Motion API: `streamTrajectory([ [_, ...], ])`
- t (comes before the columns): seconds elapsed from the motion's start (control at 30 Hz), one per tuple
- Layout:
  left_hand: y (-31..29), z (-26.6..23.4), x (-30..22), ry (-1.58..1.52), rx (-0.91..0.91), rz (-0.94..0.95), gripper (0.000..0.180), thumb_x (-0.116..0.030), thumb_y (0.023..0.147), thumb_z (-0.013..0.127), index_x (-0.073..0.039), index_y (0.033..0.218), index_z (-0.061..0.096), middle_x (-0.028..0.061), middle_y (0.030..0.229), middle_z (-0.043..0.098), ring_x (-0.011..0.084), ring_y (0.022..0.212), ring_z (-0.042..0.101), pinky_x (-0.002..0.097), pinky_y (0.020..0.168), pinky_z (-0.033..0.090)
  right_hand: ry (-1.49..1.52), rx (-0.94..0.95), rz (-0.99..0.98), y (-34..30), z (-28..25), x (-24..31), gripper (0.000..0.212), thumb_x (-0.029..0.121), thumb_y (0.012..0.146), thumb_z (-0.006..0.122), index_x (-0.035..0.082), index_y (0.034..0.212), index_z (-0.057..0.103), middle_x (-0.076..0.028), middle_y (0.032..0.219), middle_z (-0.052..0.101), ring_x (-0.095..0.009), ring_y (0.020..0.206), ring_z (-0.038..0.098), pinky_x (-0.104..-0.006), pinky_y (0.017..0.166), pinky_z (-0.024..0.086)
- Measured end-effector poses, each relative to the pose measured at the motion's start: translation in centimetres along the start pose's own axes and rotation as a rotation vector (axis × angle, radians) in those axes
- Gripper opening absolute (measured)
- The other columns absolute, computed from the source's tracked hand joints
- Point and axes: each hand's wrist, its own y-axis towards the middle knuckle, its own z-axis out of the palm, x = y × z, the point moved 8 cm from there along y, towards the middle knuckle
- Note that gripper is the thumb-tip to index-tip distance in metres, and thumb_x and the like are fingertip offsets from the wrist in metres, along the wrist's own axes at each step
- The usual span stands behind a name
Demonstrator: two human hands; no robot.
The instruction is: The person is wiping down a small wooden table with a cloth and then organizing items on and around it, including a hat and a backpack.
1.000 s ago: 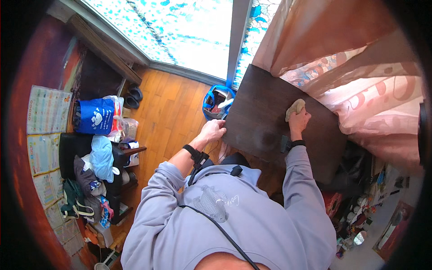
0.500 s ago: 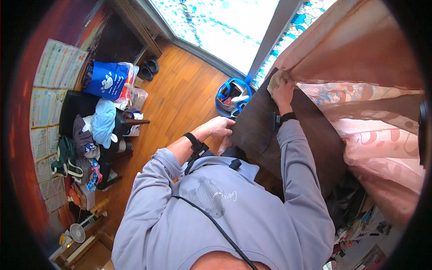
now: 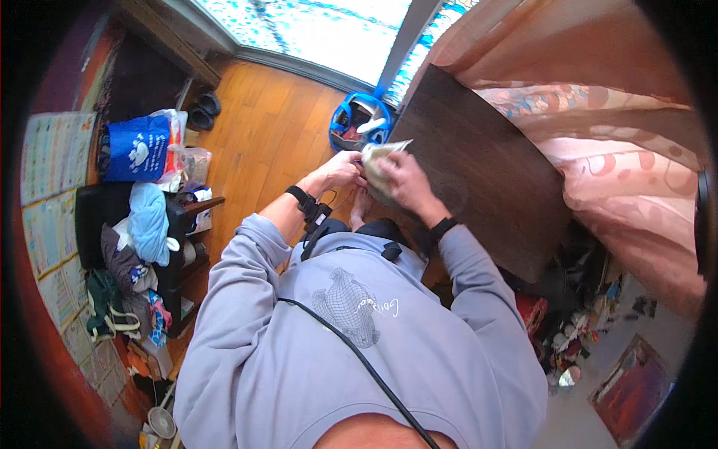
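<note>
A pale cream cloth (image 3: 380, 159) is bunched under my right hand (image 3: 407, 183), whose fingers press it on the near left corner of a dark brown table (image 3: 479, 165). A thin corner of the cloth sticks up past the fingers. My left hand (image 3: 340, 172) is closed at that same table corner, right beside the cloth; its fingertips are partly hidden at the edge. The right hand is slightly smeared by motion.
A blue-rimmed bucket (image 3: 359, 123) with things in it stands on the wooden floor (image 3: 262, 112) beyond the table. Pink curtains (image 3: 613, 172) hang along its right side. On the left, a dark chair (image 3: 105, 217) bears clothes, near a blue bag (image 3: 138, 150).
My right hand has drawn the cloth from the table's far end back to the near left corner, beside my left hand. The left hand stays at the corner. The whole view has shifted.
</note>
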Motion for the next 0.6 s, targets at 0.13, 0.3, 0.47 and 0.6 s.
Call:
streamTrajectory([
  [0.13, 0.7, -1.4, 1.4, 0.079, -0.104, -0.084, 0.071, 0.002, 0.094, 0.065, 0.004, 0.162, 0.045, 0.0201, 0.133, 0.071, 0.0251, 0.104, 0.075, 0.0387, 0.084, 0.063, 0.159, 0.189, 0.094, -4.6, 2.5, 4.4, 0.051, 0.004, 0.081, 0.077, 0.019, 0.130, 0.078, -0.014, 0.123, 0.064, -0.038, 0.115, 0.065, -0.0474, 0.099, 0.058],
  [0.3, -0.7, -3.0, 2.4, 0.084, -0.091, -0.114, 0.065, -0.005, 0.099, 0.068, 0.004, 0.160, 0.047, 0.0199, 0.134, 0.071, 0.0234, 0.102, 0.076, 0.0353, 0.075, 0.063, 0.299, -0.009, 0.344, -4.6, -0.2, 2.9, 0.047, -0.002, 0.078, 0.063, 0.012, 0.119, 0.082, -0.016, 0.108, 0.067, -0.035, 0.105, 0.069, -0.0410, 0.099, 0.057],
  [0.47, -2.8, -4.6, 3.0, 0.101, -0.157, -0.107, 0.057, -0.007, 0.101, 0.069, 0.005, 0.155, 0.056, 0.0170, 0.126, 0.076, 0.0204, 0.089, 0.075, 0.0373, 0.074, 0.063, 0.100, -0.507, 0.736, -5.8, -4.3, -3.8, 0.043, 0.000, 0.083, 0.067, 0.005, 0.125, 0.077, -0.017, 0.119, 0.070, -0.035, 0.114, 0.069, -0.0422, 0.101, 0.056],
  [0.6, -3.4, -5.4, 3.5, 0.156, -0.150, -0.083, 0.055, -0.006, 0.097, 0.072, 0.006, 0.149, 0.061, 0.0173, 0.119, 0.078, 0.0222, 0.089, 0.078, 0.0368, 0.075, 0.064, -0.250, -0.308, 0.562, -5.5, 0.2, 0.6, 0.049, 0.003, 0.082, 0.068, 0.009, 0.130, 0.068, -0.022, 0.122, 0.064, -0.045, 0.118, 0.064, -0.0514, 0.105, 0.054],
])
